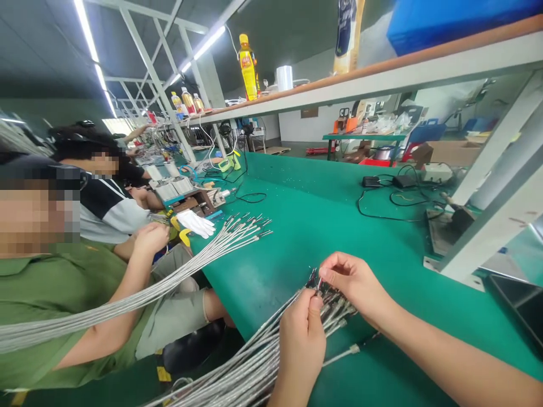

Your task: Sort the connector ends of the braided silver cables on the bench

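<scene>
Over the near end of a green bench, my left hand is closed round one braided cable near its stripped end. My right hand pinches the thin coloured wires that come out of that end, thumb against forefinger. Beneath both hands lies a thick bundle of silvery braided cables, running down to the lower left. Their ends, with bare wires and small pale collars, rest on the bench. My left hand hides part of the bundle.
A second cable bundle stretches across a co-worker in a green shirt on the left. A white glove lies by a metal bench device. Black cords and a shelf post stand right. Bottles occupy the shelf above.
</scene>
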